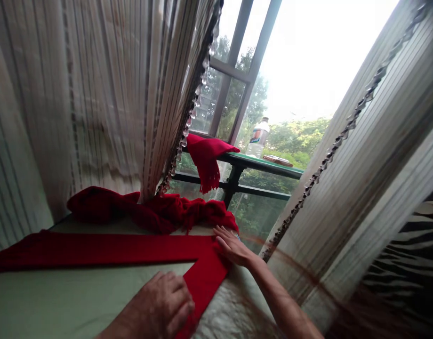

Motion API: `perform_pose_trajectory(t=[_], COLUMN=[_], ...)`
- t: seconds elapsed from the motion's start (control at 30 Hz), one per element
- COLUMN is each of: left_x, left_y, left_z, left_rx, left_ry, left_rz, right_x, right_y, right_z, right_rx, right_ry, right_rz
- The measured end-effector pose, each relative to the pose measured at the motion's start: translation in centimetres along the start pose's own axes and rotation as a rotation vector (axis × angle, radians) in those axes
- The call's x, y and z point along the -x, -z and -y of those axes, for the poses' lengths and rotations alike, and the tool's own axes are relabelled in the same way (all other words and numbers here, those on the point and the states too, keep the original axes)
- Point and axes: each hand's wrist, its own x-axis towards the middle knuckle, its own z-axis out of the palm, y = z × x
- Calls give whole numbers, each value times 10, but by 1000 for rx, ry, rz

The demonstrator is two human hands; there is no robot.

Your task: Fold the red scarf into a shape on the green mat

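A long red scarf lies flat across the pale green surface and bends at a corner on the right, its near part running toward me. My right hand is spread flat on that corner, palm down and fingers apart. At the left edge of the near part is my left hand, its fingers curled closed against the cloth; the exact pinch is hidden beneath it. Just behind the flat strip, more red cloth lies bunched up. One fringed red end hangs over the window rail.
Striped sheer curtains with bead trim hang at left and right. Between them is a window with a dark rail. A plastic bottle and a small flat object rest on the ledge. Zebra-striped fabric shows at right.
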Motion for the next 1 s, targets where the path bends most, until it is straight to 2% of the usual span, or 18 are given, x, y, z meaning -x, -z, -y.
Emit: perform_pose_trajectory(t=[0.1,0.17,0.27,0.4,0.57,0.8,0.9,1.0], left_x=[-53,-83,-109,-122,-138,-140,-138,-135], left_y=[-15,-30,-48,-51,-53,-70,-65,-56], left_z=[8,20,36,44,56,82,79,67], left_rx=[226,282,351,428,553,788,818,975], left_ry=[374,469,512,501,538,668,662,704], left_rz=[25,61,154,266,439,473,537,599], right_x=[-4,-4,1,6,2,0,1,1], right_y=[-7,-12,-17,-21,-20,-20,-19,-19], right_z=[-5,-9,-14,-14,-15,-20,-19,-19], right_rx=[-46,-75,-112,-148,-155,-123,-114,-110], right_ry=[-42,-85,-114,-91,-57,-60,-60,-59], right_rz=[-98,-199,-331,-439,-481,-471,-468,-467])
